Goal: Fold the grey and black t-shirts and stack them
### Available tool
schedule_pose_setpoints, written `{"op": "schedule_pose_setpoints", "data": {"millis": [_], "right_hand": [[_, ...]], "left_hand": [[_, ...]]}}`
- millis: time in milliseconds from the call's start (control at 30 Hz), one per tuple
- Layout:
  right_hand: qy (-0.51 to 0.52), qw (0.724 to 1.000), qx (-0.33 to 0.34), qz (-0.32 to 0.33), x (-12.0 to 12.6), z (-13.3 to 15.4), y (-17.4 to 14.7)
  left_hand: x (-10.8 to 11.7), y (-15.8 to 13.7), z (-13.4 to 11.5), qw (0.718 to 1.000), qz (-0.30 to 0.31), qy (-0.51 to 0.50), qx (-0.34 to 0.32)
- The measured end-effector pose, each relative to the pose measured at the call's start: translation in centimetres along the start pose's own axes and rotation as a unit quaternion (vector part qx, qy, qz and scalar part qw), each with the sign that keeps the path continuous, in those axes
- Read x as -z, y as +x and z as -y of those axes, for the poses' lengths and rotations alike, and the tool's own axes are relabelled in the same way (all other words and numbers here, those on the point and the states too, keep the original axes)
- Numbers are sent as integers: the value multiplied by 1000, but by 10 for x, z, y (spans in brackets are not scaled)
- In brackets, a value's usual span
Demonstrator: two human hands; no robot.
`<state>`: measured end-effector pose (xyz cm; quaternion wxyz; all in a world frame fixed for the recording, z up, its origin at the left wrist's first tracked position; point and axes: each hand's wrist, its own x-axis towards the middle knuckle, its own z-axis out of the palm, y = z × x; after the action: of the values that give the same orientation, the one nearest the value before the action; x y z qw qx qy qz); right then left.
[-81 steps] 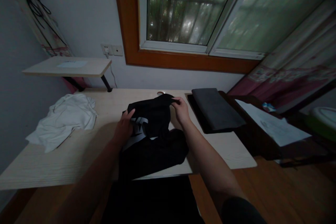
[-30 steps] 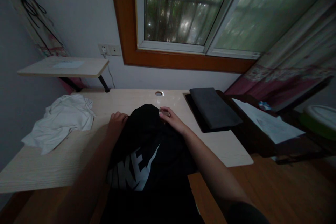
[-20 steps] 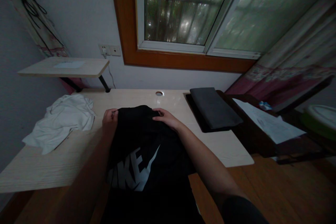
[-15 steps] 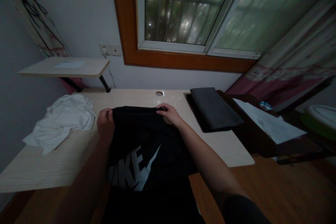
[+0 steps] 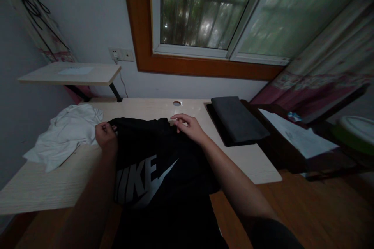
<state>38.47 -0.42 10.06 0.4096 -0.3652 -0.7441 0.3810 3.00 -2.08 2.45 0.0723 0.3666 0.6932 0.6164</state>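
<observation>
A black cloth item (image 5: 146,136), apparently a garment, lies folded over the front of the desk with a large grey NIKE print and swoosh facing up. Its top left corner is pinched by my left hand (image 5: 105,137), the fingers closed on the fabric. Just above the top right corner hovers my right hand (image 5: 188,127); thumb and forefinger are apart with nothing seen between them. Some of the cloth's right side lies hidden under my right forearm. The upper edge of the cloth looks uneven near the right hand.
On the pale wooden desk (image 5: 245,163), a crumpled white cloth (image 5: 67,134) lies left, below a raised shelf (image 5: 73,74). A dark grey folded item (image 5: 239,118) rests at right. Farther right are paper sheets (image 5: 295,132). A window (image 5: 210,11) is behind.
My left hand has moved left, pulling the cloth's corner along. My right hand has let go of the top right corner and its fingers have parted. The top edge has gone from straight to rumpled.
</observation>
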Motion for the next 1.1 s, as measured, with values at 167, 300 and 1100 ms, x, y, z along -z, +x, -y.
{"op": "schedule_pose_setpoints", "data": {"millis": [167,300,1100], "right_hand": [[-88,995,-33,-41,1,-54,4],[-105,990,-93,20,1,-71,-1],[175,892,-285,303,34,-31,-34]], "left_hand": [[0,5,5,999,-26,28,-12],[-1,5,6,999,-27,17,-15],[-5,6,14,993,9,91,-70]]}}
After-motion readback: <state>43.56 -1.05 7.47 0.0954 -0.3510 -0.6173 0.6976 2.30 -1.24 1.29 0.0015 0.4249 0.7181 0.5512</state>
